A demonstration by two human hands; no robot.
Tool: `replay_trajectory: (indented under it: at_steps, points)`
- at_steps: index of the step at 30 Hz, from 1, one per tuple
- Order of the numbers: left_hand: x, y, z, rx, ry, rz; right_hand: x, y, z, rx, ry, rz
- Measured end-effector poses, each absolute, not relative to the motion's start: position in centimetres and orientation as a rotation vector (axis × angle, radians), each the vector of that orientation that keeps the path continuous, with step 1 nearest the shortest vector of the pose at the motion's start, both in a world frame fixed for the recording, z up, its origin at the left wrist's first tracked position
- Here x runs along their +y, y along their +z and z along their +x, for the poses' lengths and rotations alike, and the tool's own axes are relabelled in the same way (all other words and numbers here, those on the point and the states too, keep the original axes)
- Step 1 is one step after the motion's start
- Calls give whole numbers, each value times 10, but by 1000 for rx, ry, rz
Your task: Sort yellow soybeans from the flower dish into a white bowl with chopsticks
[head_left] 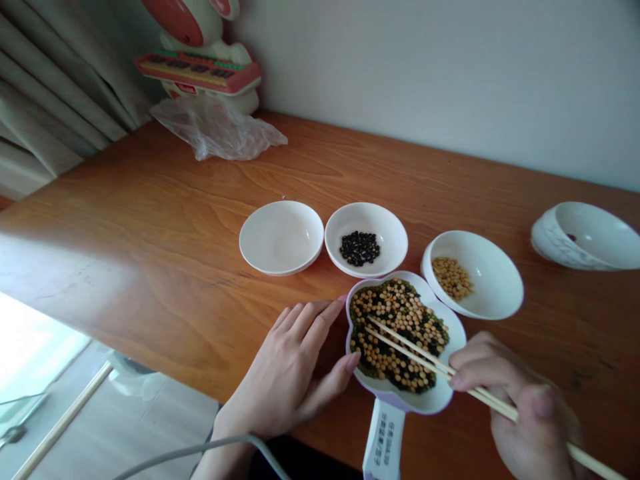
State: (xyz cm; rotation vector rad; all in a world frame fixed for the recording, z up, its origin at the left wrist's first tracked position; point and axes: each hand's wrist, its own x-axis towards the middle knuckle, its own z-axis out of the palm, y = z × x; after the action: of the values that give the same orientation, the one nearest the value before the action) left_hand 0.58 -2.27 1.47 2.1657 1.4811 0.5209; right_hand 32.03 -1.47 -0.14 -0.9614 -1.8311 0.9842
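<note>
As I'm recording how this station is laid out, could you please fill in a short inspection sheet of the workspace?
Surface: brown wooden table, bright glare at its left edge.
Job's things: flower-shaped dish of mixed beans; chopsticks, tips among them; bowl of black beans; bowl of yellow beans; leftmost bowl; far-right bowl, small dark speck inside.
Clutter: crumpled clear plastic bag, toy with a keyboard behind it.
Hands: left hand, thumb and fingertips at the dish's left rim; right hand grips the chopsticks.
Cables: grey cable passes in front of the left forearm; its ends are out of view.
Surroundings: pale wall behind, curtain at left.
</note>
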Motion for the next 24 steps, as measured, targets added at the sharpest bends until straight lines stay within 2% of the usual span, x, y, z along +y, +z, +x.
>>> replay_trajectory:
  at_steps: [10, 24]
  points:
    - [-23, 13, 5, 1478, 500, 2181, -8, -1, 320, -1879, 858, -861]
    - [-22, 13, 5, 1478, 490, 2176, -6, 6, 312, -1590, 1006, -919]
